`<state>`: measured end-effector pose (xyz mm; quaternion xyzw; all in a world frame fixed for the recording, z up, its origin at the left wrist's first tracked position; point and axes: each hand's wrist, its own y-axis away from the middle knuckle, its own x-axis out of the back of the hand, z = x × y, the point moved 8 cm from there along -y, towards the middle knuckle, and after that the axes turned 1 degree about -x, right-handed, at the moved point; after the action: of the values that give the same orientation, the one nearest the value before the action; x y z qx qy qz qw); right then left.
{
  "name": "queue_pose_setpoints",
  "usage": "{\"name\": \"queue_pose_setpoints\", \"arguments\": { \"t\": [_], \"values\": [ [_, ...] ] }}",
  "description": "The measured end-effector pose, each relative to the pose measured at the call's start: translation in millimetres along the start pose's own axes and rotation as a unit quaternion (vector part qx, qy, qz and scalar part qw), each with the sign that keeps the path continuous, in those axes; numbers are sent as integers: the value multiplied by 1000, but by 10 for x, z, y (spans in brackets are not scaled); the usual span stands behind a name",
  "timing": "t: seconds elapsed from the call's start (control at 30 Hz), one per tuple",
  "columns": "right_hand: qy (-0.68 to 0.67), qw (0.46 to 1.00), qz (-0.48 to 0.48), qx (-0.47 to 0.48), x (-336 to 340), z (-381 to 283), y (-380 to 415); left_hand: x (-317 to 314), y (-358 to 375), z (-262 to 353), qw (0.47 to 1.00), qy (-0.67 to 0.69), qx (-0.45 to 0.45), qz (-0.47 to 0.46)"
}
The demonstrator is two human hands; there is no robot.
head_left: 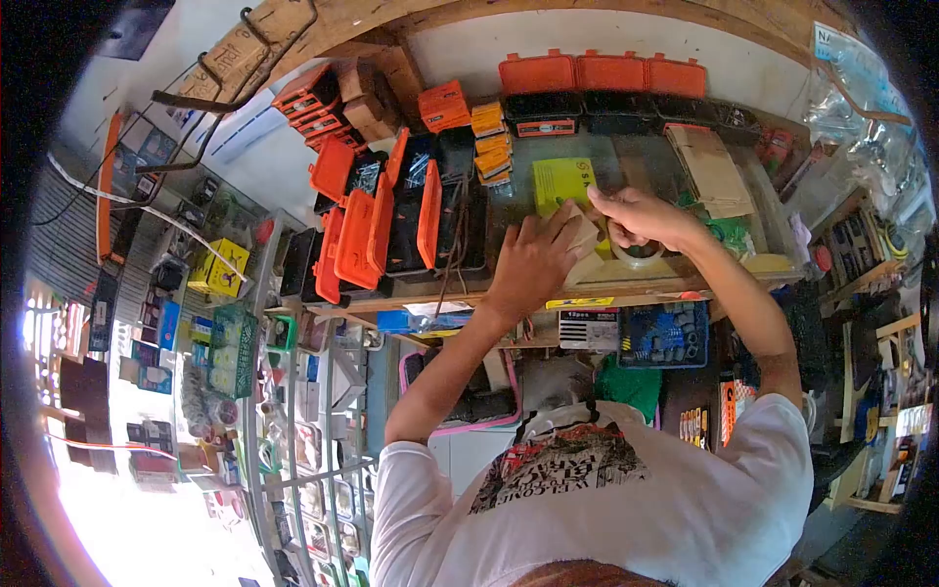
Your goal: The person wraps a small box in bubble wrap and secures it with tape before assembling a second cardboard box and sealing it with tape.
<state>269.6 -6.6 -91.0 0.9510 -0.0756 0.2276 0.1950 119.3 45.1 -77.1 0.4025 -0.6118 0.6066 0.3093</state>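
On the glass-topped counter (523, 147), my left hand (536, 256) is closed around a small brown cardboard box (587, 238), its fingers over the near side. My right hand (641, 217) is just to the right, fingers curled and thumb pointing left. Beneath those fingers is a roll of tape (641, 260), which they appear to grip; part of the roll is hidden. A yellow packet (562, 181) with dark print lies behind both hands.
Black cases with open orange lids (364, 235) stand to the left, beside small yellow-orange boxes (492, 147). More orange-lidded cases (577, 76) line the back. Flat brown cardboard (706, 166) lies at right. A blue basket (663, 335) sits below the counter edge.
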Motion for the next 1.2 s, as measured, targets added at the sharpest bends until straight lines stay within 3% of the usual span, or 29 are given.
{"name": "queue_pose_setpoints", "arguments": {
  "t": [0.37,0.47,0.57,0.77,0.97,1.13,1.2],
  "values": [
    [-27,999,-15,-23,15,-97,-49,-87,39,0,997,-33,-39,-60],
    [-1,1000,-25,19,-11,-92,-183,-95,25,22,997,-24,-35,-63],
    [-6,998,-54,-40,-11,-94,-156,-43,31,-12,998,6,-29,-63],
    [73,992,-71,-68,-132,38,-314,-129,40,-41,997,39,-3,-62],
    [67,994,-50,-67,-2,-258,-70,-93,58,-45,997,54,5,-59],
    [87,990,-67,-87,-17,-96,-118,-143,65,-37,997,44,2,-65],
    [68,997,12,-38,100,-135,-115,-149,64,-75,993,82,16,-77]
  ]
}}
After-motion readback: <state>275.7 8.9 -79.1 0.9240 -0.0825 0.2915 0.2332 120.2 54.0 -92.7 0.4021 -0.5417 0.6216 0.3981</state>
